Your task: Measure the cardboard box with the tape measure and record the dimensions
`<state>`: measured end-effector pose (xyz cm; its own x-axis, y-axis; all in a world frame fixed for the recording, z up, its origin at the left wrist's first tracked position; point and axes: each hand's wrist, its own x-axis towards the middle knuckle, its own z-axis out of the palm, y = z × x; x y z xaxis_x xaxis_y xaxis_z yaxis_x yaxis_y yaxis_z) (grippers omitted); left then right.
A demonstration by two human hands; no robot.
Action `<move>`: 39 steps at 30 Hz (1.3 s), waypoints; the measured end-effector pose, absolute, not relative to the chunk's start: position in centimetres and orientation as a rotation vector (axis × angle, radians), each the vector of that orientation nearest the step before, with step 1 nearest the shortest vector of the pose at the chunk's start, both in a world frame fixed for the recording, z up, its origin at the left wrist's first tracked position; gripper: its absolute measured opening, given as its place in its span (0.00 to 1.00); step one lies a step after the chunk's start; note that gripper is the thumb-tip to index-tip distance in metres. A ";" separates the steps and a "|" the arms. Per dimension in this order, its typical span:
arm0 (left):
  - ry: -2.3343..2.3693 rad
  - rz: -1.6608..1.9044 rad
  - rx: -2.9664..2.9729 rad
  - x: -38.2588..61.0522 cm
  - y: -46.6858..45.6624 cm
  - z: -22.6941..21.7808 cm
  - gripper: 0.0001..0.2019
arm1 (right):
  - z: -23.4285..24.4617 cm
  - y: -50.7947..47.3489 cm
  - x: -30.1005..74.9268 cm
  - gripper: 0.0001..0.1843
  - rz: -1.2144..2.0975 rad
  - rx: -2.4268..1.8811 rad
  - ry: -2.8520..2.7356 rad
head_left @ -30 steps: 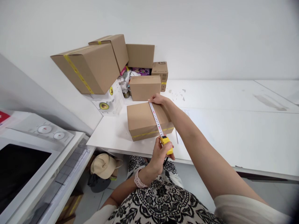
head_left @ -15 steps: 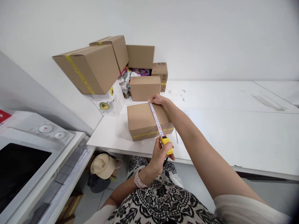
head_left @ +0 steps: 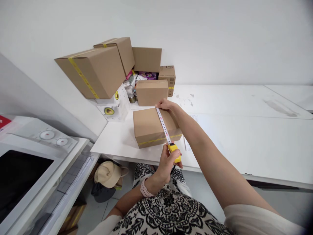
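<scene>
A closed brown cardboard box (head_left: 149, 124) with yellow tape along its front side sits on the white table in front of me. Across its top runs the pulled-out blade of a tape measure (head_left: 174, 152), from the far edge to just past the near edge. My left hand (head_left: 167, 161) is wrapped round the yellow case, near the table's front edge. At the box's far edge, my right hand (head_left: 165, 104) pinches the blade's end against the cardboard. Part of the box's right side is hidden behind my right forearm.
Behind stands another cardboard box (head_left: 151, 93), with a smaller carton (head_left: 167, 78) beside it. Large taped boxes (head_left: 105, 70) are stacked at the left on a white avocado-print box (head_left: 114, 111). A microwave (head_left: 46, 143) is at the far left. A paper sheet (head_left: 187, 143) lies right of the measured box.
</scene>
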<state>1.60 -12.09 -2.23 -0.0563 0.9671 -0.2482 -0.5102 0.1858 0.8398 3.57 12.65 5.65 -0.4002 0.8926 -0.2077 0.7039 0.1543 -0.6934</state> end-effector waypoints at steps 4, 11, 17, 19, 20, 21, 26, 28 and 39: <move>0.997 1.326 0.601 1.6 -12.1 -2.1 0.25 | 5.6 12.5 3.6 0.10 1.094 -1.553 -2.160; 0.994 1.328 0.602 1.6 -12.1 -2.2 0.24 | 5.8 11.9 3.8 0.11 1.094 -1.558 -2.129; 1.001 1.326 0.605 1.6 -12.1 -2.3 0.25 | 5.8 11.3 4.2 0.08 1.066 -1.472 -2.130; 1.001 1.327 0.601 1.6 -12.1 -2.3 0.25 | 5.6 11.8 4.1 0.09 1.076 -1.499 -2.141; 0.999 1.328 0.600 1.6 -12.1 -2.3 0.25 | 5.5 12.2 3.9 0.09 1.076 -1.519 -2.157; 0.998 1.328 0.600 1.6 -12.1 -2.3 0.25 | 5.3 12.6 3.8 0.09 1.077 -1.535 -2.177; 1.014 1.319 0.607 1.5 -12.1 -2.5 0.25 | 4.1 14.8 3.2 0.16 1.093 -1.544 -2.223; 1.017 1.317 0.613 1.4 -12.2 -2.7 0.25 | 3.7 15.3 3.1 0.20 1.108 -1.548 -2.224; 1.012 1.364 0.622 -0.2 -11.0 -2.7 0.23 | 4.3 13.3 3.7 0.14 1.101 -1.464 -2.111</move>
<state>-0.17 -11.05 -2.65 -0.0891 0.9707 -0.2230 -0.4950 0.1512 0.8557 3.74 13.30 4.34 -0.4080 0.9016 -0.1438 0.6341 0.1665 -0.7551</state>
